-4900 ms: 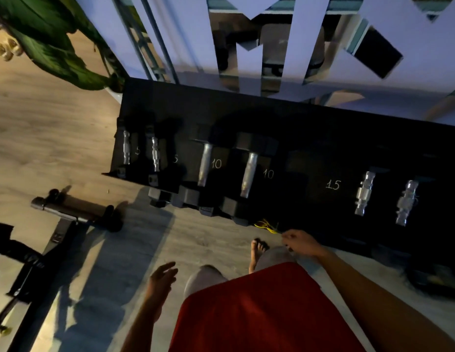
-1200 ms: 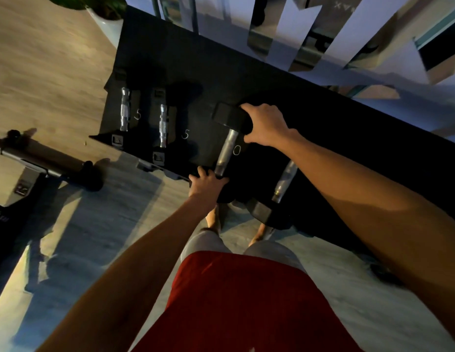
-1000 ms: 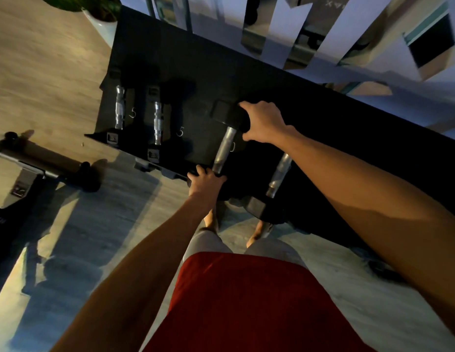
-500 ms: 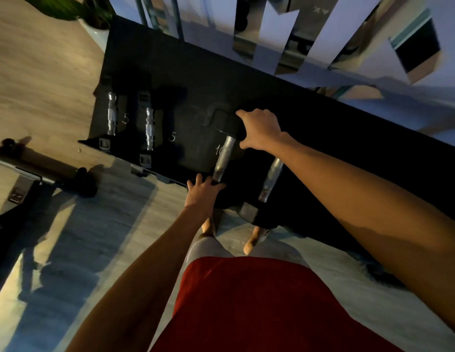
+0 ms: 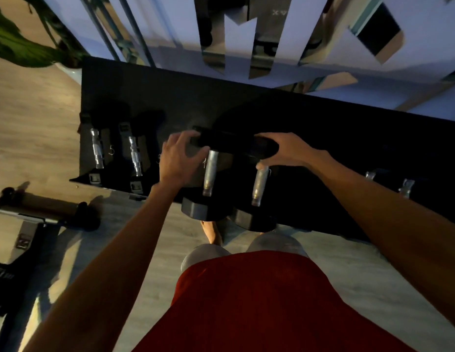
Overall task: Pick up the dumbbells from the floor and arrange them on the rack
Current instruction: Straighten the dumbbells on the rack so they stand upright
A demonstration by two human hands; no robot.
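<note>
Beyond the red shorts (image 5: 246, 301), the left hex dumbbell (image 5: 210, 174) and the right hex dumbbell (image 5: 259, 185) lie side by side on the black rack (image 5: 246, 110), their near heads overhanging its front edge. The left hand (image 5: 182, 158) curls round the left one's far head. The right hand (image 5: 282, 151) grips the right one's far head.

dim room; wood floor (image 5: 25, 118) at left, plant (image 5: 15, 44) top left, white wall (image 5: 246, 31) w/ angular mirror pieces behind.
</note>
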